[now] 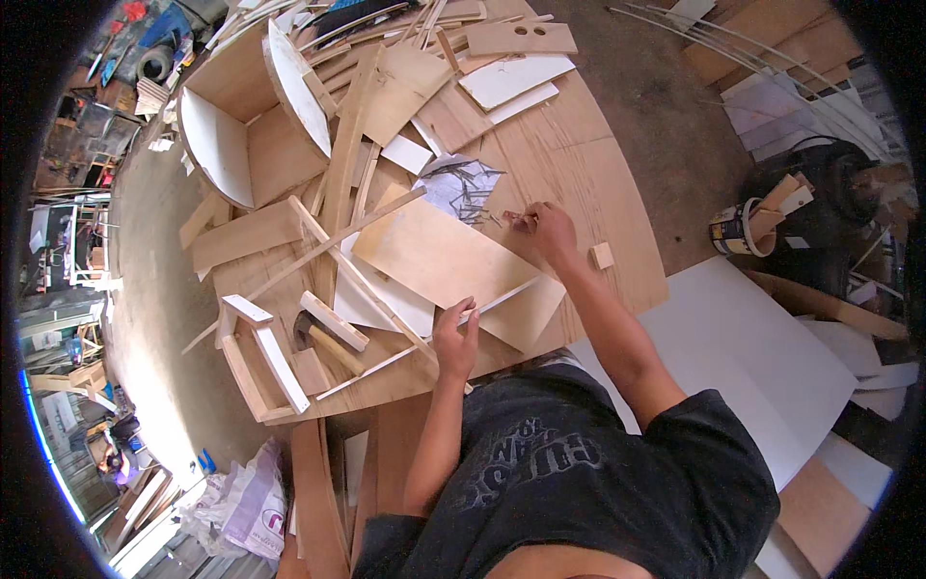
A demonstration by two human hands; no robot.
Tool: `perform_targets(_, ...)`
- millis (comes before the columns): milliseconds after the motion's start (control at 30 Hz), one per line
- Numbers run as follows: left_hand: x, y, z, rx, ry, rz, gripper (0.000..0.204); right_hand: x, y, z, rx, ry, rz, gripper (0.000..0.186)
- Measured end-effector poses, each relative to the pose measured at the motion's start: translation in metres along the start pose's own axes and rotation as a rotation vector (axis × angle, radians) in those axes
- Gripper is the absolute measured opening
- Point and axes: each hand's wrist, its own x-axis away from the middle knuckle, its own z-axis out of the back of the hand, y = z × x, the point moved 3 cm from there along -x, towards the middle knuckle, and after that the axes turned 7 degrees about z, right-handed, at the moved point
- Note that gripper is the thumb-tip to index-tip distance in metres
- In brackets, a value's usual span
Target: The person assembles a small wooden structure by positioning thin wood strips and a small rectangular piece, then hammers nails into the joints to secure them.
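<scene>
A pale plywood board [444, 253] with a white edge lies at a slant across the pile in front of me. My left hand [455, 343] grips its near corner, with the edge between thumb and fingers. Beyond the board, loose nails [470, 191] are spread on a sheet of white paper [439, 174]. My right hand [552, 234] is just right of them, fingertips pinched together low over the table; what they hold is too small to make out. A claw hammer [333, 349] with a wooden handle rests left of my left hand, among wood offcuts.
On the wooden table [617, 193], a small wood block [602, 255] sits right of my right forearm. A narrow white-edged frame [278, 367] stands at the near left, a large curved-sided box [253, 125] behind it. Long strips [352, 145] cross the pile. A bucket [738, 232] of offcuts stands right.
</scene>
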Motion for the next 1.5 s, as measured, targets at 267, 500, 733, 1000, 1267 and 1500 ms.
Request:
perform_targets(267, -0.006, -0.007, 0.019, 0.135, 0.099, -0.022, 0.027, 0.107, -0.090, 0.006, -0.123, -0.055, 0.393, 0.031)
perform_targets(500, 0.040, -0.052, 0.064, -0.127, 0.388, 0.070, 0.045, 0.163, -0.128, -0.052, 0.097, -0.258, 0.629, 0.048)
perform_targets(733, 0.045, -0.106, 0.074, -0.111, 0.287, 0.260, 0.078, 0.164, -0.150, -0.083, 0.140, -0.321, 0.718, 0.031)
perform_targets(1000, 0.044, -0.101, 0.102, -0.219, 0.317, 0.176, 0.066, 0.145, -0.139, -0.030, 0.124, -0.071, 0.541, 0.019)
perform_targets(1267, 0.043, -0.072, 0.109, -0.275, 0.331, -0.068, 0.056, 0.113, -0.086, 0.035, 0.221, 0.186, 0.383, 0.023)
perform_targets(1500, 0.007, -0.026, 0.060, -0.463, 0.178, -0.306, 0.051, 0.093, -0.036, 0.089, 0.222, 0.338, 0.410, 0.024)
